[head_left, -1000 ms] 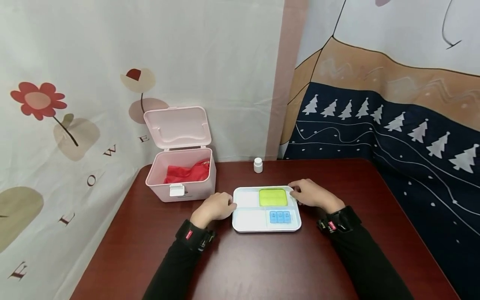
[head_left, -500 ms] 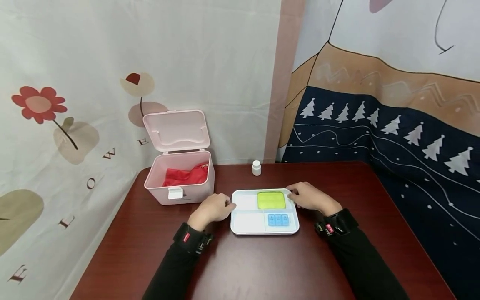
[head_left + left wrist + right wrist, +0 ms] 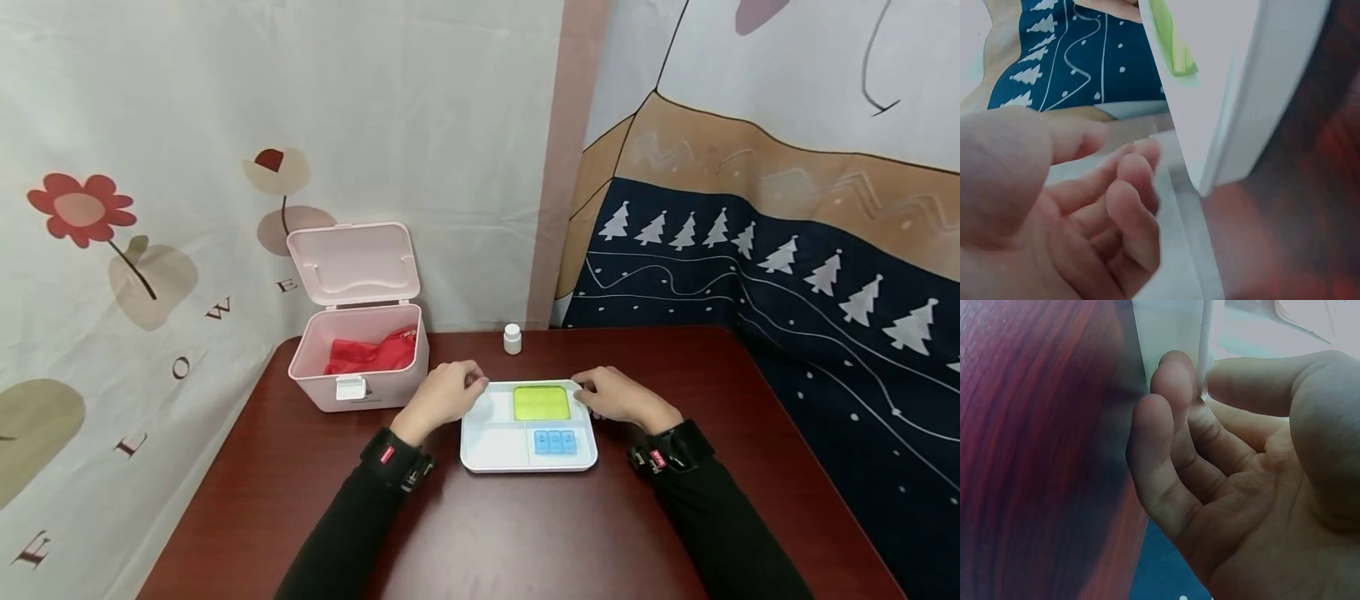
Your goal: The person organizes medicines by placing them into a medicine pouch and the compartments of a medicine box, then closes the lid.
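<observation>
A white divided tray (image 3: pixel 491 450) lies on the table between both hands. Its back right compartment shows a bright green rectangle (image 3: pixel 542 403); at the front right is a blue three-lidded pill organizer (image 3: pixel 555 442). My right hand (image 3: pixel 621 395) pinches the tray's back right edge. In the right wrist view the thumb (image 3: pixel 1247 384) is at the rim and the fingers lie along the outer wall. My left hand (image 3: pixel 444 392) is over the tray's back left corner, holding nothing. The left wrist view shows its loosely bent fingers (image 3: pixel 1132 212) apart from the tray wall.
A pink box (image 3: pixel 375 390) with its lid raised stands at the back left, a red zippered pouch (image 3: pixel 367 354) inside. Behind the tray, near the table's back edge, is a small white bottle (image 3: pixel 512 339). Printed curtains (image 3: pixel 465 167) hang behind the table.
My left hand has let go of the tray's left edge and moved up and right over its back left corner. The right hand keeps its grip on the tray.
</observation>
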Tool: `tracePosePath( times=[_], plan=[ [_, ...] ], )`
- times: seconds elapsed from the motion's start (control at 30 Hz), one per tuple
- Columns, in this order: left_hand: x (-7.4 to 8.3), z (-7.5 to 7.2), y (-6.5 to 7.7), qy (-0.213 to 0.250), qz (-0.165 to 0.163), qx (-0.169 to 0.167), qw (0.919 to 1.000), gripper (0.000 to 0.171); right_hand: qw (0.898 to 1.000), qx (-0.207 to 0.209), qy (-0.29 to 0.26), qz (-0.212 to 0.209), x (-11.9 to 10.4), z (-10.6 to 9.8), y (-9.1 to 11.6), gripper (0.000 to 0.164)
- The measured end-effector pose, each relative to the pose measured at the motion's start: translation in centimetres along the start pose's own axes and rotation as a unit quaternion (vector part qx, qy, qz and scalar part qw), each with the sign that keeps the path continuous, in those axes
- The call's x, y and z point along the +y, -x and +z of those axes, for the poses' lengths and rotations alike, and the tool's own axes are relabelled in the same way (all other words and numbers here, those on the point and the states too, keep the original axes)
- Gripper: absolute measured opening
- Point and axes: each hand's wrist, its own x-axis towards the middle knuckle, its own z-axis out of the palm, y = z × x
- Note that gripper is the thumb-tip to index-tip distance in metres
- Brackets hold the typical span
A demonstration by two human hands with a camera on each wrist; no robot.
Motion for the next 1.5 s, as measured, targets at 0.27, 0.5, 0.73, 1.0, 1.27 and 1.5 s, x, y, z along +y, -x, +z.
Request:
tracePosePath(
  times=[0.27,0.5,0.73,1.0,1.27,1.5],
  plan=[
    [2.6,0.5,-4.0,0.016,0.009,0.044,0.9989,0.032,1.0,0.0,0.001,0.007,0.4,-0.1,0.3,0.047],
    [4.0,1.2,-7.4,-0.04,0.004,0.052,0.9979,0.041,1.0,0.001,0.006,0.005,0.6,-0.2,0.3,0.046],
    [2.5,3.3,-12.5,-0.083,0.004,0.022,0.9963,0.061,1.0,0.003,0.005,-0.001,0.7,0.1,0.2,0.046],
    [2.8,3.5,-13.5,-0.067,0.0,-0.067,0.9955,0.074,1.0,0.003,0.003,-0.011,0.6,1.0,-0.1,0.046],
    [2.9,2.7,-12.2,-0.084,0.033,-0.069,0.9935,0.038,1.0,-0.004,-0.006,-0.009,0.1,1.2,-0.1,0.045],
    [0.3,3.8,-13.7,-0.07,0.047,-0.035,0.9958,0.023,1.0,-0.002,0.016,-0.011,0.2,0.0,-0.2,0.043]
  ],
)
